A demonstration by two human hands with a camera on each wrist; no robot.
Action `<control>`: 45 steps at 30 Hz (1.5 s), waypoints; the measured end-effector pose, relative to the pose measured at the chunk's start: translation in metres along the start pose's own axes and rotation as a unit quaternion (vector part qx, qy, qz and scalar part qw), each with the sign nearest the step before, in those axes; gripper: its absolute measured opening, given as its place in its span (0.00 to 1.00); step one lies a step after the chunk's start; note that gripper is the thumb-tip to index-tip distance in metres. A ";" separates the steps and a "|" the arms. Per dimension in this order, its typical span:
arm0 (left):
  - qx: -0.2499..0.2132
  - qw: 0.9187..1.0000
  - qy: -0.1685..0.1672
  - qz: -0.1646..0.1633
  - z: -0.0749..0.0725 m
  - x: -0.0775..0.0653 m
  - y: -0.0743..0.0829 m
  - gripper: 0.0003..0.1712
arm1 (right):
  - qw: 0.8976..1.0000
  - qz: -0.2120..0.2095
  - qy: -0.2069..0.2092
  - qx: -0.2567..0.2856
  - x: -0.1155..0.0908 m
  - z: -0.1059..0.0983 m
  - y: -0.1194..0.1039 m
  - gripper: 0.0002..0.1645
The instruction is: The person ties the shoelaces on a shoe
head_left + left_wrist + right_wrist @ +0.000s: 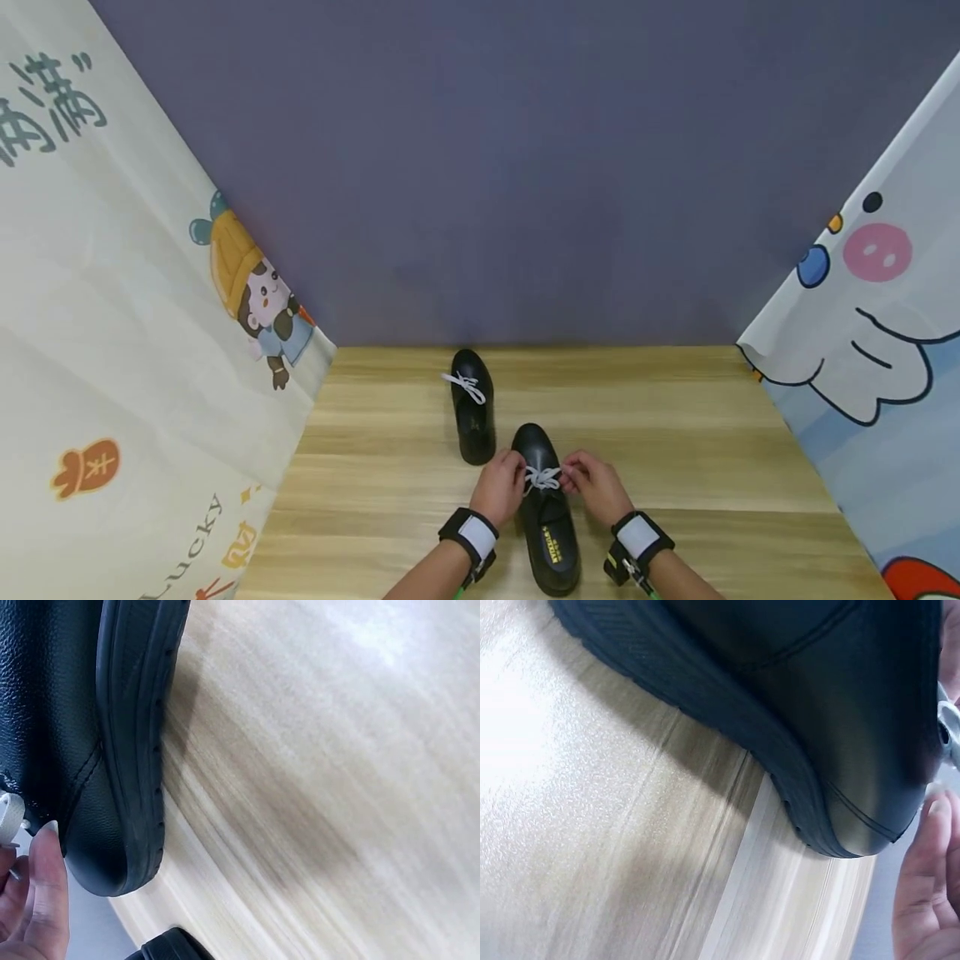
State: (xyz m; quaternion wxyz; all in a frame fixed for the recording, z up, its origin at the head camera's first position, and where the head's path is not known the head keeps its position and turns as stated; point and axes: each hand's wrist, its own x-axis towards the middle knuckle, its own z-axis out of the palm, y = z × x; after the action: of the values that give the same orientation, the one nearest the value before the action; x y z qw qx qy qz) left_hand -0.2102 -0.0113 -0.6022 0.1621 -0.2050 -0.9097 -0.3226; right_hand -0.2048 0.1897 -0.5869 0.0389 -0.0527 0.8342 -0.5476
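Note:
A black leather lace-up shoe (537, 450) stands on the wood-look surface, toe pointing away from me. Its white shoelace (543, 478) is tied in a bow over the tongue. On the left side of the bow, my left hand (499, 488) pinches the lace between thumb and fingers. My right hand (597, 487) pinches it from the opposite side. The left wrist view shows a white loop (10, 817) at the left fingertips. In the right wrist view, the right thumb and fingers (930, 840) meet beside the lace (951, 724), which is partly cut off by the frame edge.
A second black shoe (476, 429) with a white lace stands farther back to the left. Behind the wood-look surface (637, 400) rises a plain grey-blue panel (525, 167). Printed cloths hang on the left (112, 317) and right (900, 350). Both wrists wear strapped cameras.

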 end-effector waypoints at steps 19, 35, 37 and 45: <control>-0.015 0.999 -0.007 -0.030 -0.001 0.002 -0.003 0.05 | 1.000 0.009 0.009 0.006 0.001 0.003 0.002 0.03; -0.078 0.992 -0.019 -0.099 -0.005 -0.001 -0.003 0.12 | 0.993 -0.058 0.083 -0.059 0.000 0.003 0.007 0.12; -0.095 0.988 -0.014 -0.118 -0.006 -0.005 -0.004 0.13 | 0.985 -0.089 0.112 -0.099 -0.002 0.002 0.006 0.12; -0.172 0.972 -0.065 -0.145 -0.006 -0.021 -0.005 0.12 | 0.983 -0.111 0.025 -0.142 -0.010 0.011 -0.004 0.14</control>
State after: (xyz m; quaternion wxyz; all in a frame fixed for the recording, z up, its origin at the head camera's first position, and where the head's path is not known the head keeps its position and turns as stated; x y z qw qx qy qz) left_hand -0.1932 -0.0247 -0.6097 0.0168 -0.1164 -0.8691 -0.4804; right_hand -0.1932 0.1790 -0.5875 -0.0507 -0.1359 0.8931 -0.4259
